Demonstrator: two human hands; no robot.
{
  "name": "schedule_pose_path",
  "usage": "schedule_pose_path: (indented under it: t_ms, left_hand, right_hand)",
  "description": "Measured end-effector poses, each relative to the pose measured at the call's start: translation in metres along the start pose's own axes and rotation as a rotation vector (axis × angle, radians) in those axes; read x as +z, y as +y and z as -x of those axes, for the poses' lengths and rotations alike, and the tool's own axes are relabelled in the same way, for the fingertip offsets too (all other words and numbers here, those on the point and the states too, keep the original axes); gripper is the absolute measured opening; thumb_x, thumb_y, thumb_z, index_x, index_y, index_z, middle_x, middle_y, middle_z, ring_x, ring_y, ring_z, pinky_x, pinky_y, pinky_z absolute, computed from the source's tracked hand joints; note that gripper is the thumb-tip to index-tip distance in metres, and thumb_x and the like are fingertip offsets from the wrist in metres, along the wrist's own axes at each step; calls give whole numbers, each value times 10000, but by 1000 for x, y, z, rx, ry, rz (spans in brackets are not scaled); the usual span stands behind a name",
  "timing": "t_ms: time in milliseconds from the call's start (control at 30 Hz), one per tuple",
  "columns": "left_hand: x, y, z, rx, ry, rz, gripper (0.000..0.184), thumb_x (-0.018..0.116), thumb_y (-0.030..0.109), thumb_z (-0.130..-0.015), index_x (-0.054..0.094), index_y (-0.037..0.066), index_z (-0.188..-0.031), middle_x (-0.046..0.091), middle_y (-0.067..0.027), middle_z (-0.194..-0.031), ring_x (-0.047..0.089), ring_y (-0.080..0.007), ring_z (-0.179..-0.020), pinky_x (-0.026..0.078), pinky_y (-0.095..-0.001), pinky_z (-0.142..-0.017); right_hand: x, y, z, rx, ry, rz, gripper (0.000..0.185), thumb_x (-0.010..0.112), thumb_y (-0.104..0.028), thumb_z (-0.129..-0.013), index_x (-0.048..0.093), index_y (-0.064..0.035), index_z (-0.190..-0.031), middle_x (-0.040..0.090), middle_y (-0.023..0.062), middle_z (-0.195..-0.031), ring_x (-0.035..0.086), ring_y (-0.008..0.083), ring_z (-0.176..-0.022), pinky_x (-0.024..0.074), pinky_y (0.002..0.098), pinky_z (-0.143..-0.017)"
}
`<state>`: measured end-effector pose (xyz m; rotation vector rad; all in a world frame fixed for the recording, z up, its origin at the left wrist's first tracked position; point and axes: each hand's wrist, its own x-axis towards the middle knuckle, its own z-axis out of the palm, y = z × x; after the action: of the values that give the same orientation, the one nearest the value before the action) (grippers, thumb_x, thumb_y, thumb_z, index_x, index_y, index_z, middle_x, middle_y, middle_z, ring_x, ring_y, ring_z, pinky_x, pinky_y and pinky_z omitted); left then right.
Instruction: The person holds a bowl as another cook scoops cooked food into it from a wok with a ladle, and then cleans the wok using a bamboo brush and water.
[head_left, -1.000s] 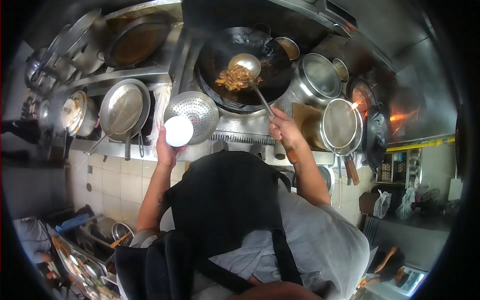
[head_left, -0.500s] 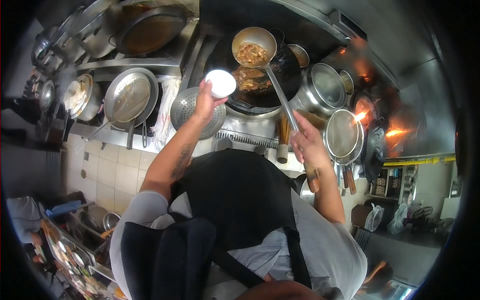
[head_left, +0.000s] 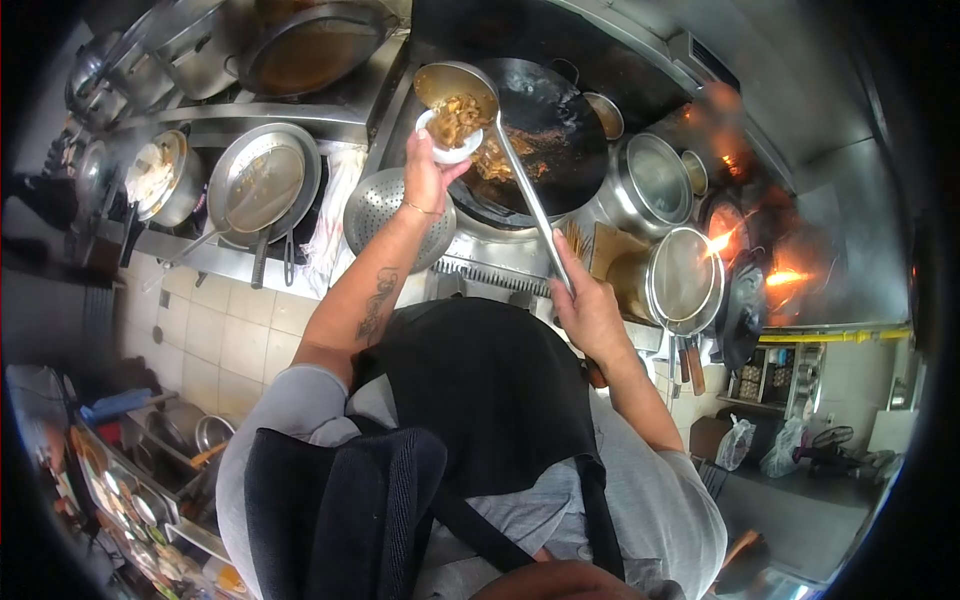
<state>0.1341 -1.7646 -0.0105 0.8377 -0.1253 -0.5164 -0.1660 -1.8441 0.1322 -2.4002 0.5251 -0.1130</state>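
Observation:
My left hand (head_left: 428, 175) grips a small white bowl (head_left: 459, 154) from its near side, above the left part of the wok. My right hand (head_left: 585, 300) is wrapped around the long handle of a ladle (head_left: 430, 82). The ladle's cup is tipped over the bowl, and brown cooked food pieces (head_left: 456, 120) lie in the bowl and against the ladle's lip. More of that food stays in the black wok (head_left: 560, 180) below. Part of the ladle's handle end is hidden behind my right hand.
A perforated strainer (head_left: 385, 225) sits left of the wok. Metal pots (head_left: 655, 180) and a handled sieve (head_left: 685, 282) stand to the right, near open flames (head_left: 785, 277). Pans (head_left: 262, 190) rest on the left stove. A person's arm shows at lower left.
The ladle has swung left from over the wok and tipped onto the white bowl, which now holds food. My right hand has shifted left; my left hand has moved slightly.

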Motion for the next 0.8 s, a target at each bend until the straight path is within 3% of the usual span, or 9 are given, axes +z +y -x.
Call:
schedule_pose_path:
  t_ms: [167,233,367,467,567,600,667,733,800]
  left_hand:
    - [-7,1,-1,-1,31,22,515,336,447,-1150,332,114,-1543,534,-177,-1457,649,-333,-1241,622,-474,-919]
    - [-9,2,-1,-8,43,35,497,348,432,-1147,345,113,-1528,536,-174,-1449,654,-333,-1227,626,-475,-911]
    - [-13,1,-2,-13,42,57,479,359,414,-1143,357,113,-1516,542,-171,-1437,656,-332,-1219,629,-474,-906]
    - [-12,2,-1,-23,42,53,474,366,405,-1140,355,113,-1513,530,-173,-1449,646,-336,-1237,630,-479,-911]
    - [-14,-6,-2,-33,45,73,478,366,407,-1140,345,117,-1519,519,-176,-1461,635,-341,-1255,630,-483,-914]
    - [-16,-9,-3,-36,32,63,478,370,405,-1140,342,117,-1520,514,-178,-1466,630,-343,-1264,629,-486,-918]
    - [-19,-13,-1,-40,23,57,478,374,404,-1139,338,117,-1521,508,-179,-1472,625,-346,-1273,628,-490,-921]
    - [-19,-10,7,-41,67,60,472,385,401,-1140,348,109,-1509,515,-178,-1464,627,-347,-1274,627,-489,-923]
    - [-33,-12,12,-50,84,57,465,390,401,-1139,360,107,-1498,525,-176,-1454,632,-348,-1267,625,-489,-925]
  right_hand:
    - [4,-1,2,-52,69,21,717,651,-39,-965,402,-176,-1623,696,311,-1132,692,507,-956,569,529,-818]
    - [17,17,3,-168,153,113,711,672,-41,-977,421,-204,-1622,710,274,-1007,721,456,-862,569,426,-775]
    - [20,21,6,-212,179,123,695,672,-37,-979,439,-199,-1613,716,265,-1017,715,451,-857,569,425,-778]
    - [15,22,6,-156,151,122,655,651,-26,-989,465,-183,-1597,707,244,-975,737,376,-841,575,408,-799]
    - [13,29,6,-135,121,-40,658,592,-9,-1018,405,-150,-1633,674,171,-825,680,229,-643,565,340,-643]
    - [11,29,6,9,10,-383,657,560,-15,-1033,363,-132,-1649,612,109,-764,599,161,-572,514,297,-557]
    - [5,37,5,158,-108,-720,657,528,-22,-1049,321,-114,-1666,550,47,-702,518,92,-501,462,254,-472]
    - [-2,62,1,248,-124,-959,637,536,-21,-1057,337,-97,-1656,653,41,-843,462,30,-566,436,201,-552]
    - [-1,100,-18,294,-97,-826,611,551,-88,-1066,354,-81,-1644,677,72,-854,508,64,-546,492,242,-584]
